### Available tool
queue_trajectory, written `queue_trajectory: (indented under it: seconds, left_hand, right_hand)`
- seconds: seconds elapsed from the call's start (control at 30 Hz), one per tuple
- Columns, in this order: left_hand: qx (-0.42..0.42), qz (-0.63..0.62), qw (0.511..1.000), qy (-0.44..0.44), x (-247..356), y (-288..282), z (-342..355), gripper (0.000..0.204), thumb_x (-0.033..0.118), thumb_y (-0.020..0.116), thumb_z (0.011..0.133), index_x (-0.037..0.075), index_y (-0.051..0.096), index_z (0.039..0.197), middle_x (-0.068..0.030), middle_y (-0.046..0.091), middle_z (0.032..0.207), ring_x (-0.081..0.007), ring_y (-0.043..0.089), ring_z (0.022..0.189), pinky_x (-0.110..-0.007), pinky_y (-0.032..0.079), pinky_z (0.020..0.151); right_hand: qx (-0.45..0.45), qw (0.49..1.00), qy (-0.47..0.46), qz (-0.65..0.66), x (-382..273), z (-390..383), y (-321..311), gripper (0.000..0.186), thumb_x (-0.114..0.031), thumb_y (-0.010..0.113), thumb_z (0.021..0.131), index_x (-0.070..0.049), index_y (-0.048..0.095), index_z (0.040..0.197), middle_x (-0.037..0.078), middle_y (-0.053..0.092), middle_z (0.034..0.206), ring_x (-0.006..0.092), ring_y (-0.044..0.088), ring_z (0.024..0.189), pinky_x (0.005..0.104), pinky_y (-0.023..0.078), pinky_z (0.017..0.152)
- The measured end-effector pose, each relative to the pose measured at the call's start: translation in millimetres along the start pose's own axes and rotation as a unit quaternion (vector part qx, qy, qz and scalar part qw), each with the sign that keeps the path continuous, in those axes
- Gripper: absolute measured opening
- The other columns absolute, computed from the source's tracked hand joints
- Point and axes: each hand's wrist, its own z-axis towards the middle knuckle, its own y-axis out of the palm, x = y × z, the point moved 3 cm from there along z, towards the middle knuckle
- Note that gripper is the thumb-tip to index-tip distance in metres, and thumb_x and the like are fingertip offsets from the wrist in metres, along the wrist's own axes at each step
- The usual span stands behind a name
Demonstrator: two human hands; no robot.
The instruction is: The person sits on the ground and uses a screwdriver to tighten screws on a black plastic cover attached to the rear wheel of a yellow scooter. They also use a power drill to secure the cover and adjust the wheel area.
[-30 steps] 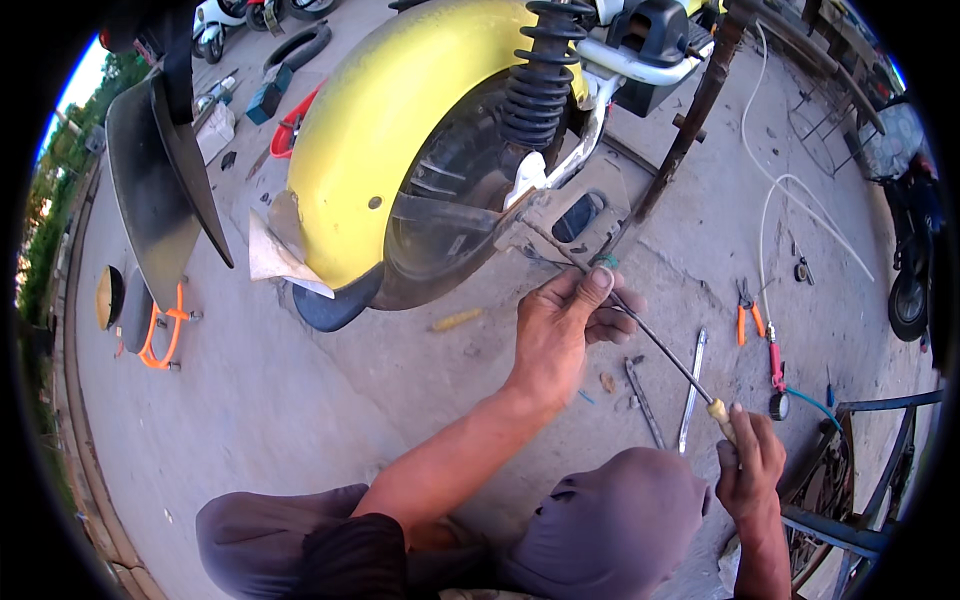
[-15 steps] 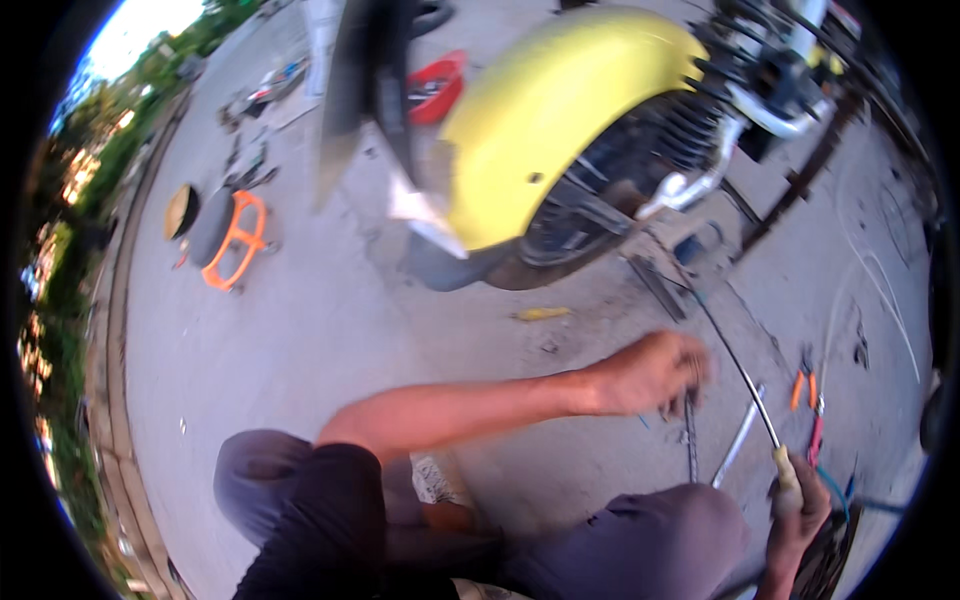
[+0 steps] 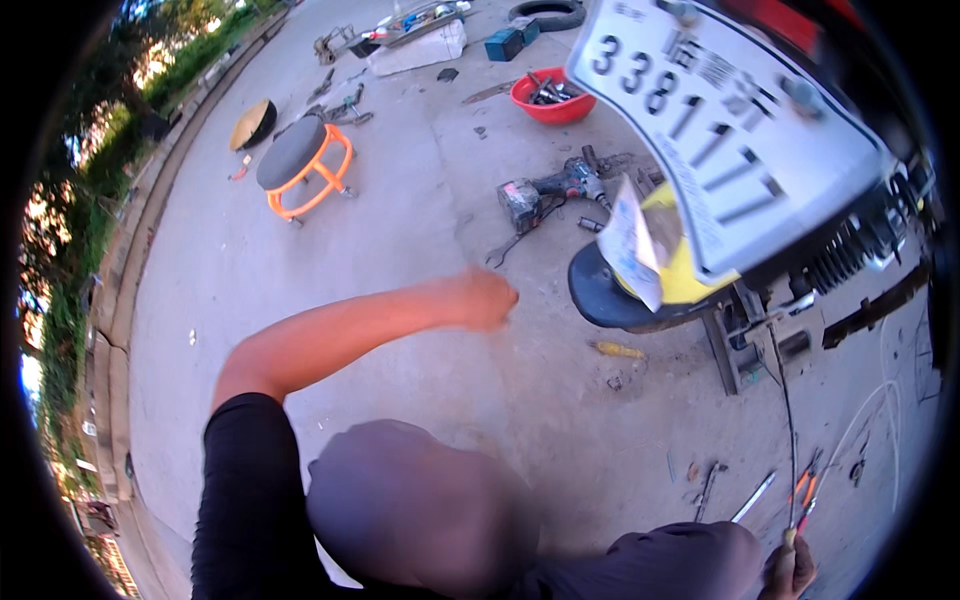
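My right hand (image 3: 792,571) is wrapped round the pale yellow handle of a long screwdriver (image 3: 795,450) at the lower right. Its thin shaft runs up to a metal bracket (image 3: 745,335) under the rear of a two-wheeler. My left arm stretches across the middle, and my left hand (image 3: 487,298) is in the air, its fingers smeared by motion. Nearest to that hand is an open-ended wrench (image 3: 503,250) on the ground, beside a cordless power tool (image 3: 550,192). The vehicle carries a white number plate (image 3: 740,150) over a yellow fender (image 3: 685,255).
A red basin (image 3: 553,108) of metal parts, a toolbox (image 3: 512,42) and a tyre (image 3: 548,14) stand farther back. An orange-framed stool (image 3: 312,168) is at the left. Orange-handled pliers (image 3: 803,484), a silver wrench (image 3: 753,497) and a dark tool (image 3: 708,490) lie near my right knee.
My left hand has swung left and away from the tools near my right knee. The view has turned, bringing the number plate and power tool in. My right hand keeps holding the screwdriver.
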Motion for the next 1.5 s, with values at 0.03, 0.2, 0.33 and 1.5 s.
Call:
queue_trajectory:
  seconds: [0.03,0.2,0.33,1.5]
  left_hand:
    - [0.071,-0.026,0.997,-0.031,-18.1,-0.8,13.7,0.04,0.038,0.075,0.094,0.004,0.073,0.114,-0.0213,0.077,0.102,-0.0404,0.074,0.103,-0.05,0.06,0.086]
    - [0.345,-0.163,0.92,-0.092,-84.7,8.7,130.2,0.052,0.031,0.08,0.09,0.003,0.063,0.13,-0.0227,0.066,0.129,-0.0381,0.062,0.127,-0.049,0.054,0.102]
    - [0.397,-0.142,0.899,-0.118,-118.7,1.4,189.9,0.066,0.03,0.083,0.086,-0.004,0.056,0.136,-0.0223,0.059,0.14,-0.0411,0.054,0.137,-0.05,0.048,0.112]
    - [0.167,-0.696,0.696,-0.053,95.5,96.5,-0.6,0.056,0.004,0.078,0.085,-0.008,0.047,0.131,-0.0198,0.068,0.104,-0.0243,0.071,0.088,-0.038,0.058,0.079]
  right_hand:
    - [-0.046,0.998,0.014,0.047,-9.0,4.7,6.0,0.036,-0.025,0.069,0.105,0.006,0.071,0.123,0.008,0.071,0.097,0.0123,0.064,0.079,0.0219,0.049,0.065]
    - [0.098,0.827,-0.256,-0.491,-45.5,-9.0,43.7,0.037,-0.032,0.063,0.108,-0.001,0.071,0.128,0.018,0.073,0.117,0.0284,0.071,0.105,0.0357,0.057,0.087]
    - [0.23,0.694,-0.232,-0.642,-36.4,-15.1,51.8,0.039,-0.036,0.067,0.105,-0.005,0.073,0.129,0.016,0.073,0.107,0.0273,0.071,0.103,0.0405,0.058,0.081]
    - [-0.302,0.919,-0.007,-0.254,97.0,155.0,214.2,0.06,-0.02,0.068,0.106,0.003,0.046,0.156,0.017,0.069,0.138,0.023,0.067,0.124,0.0358,0.052,0.106]
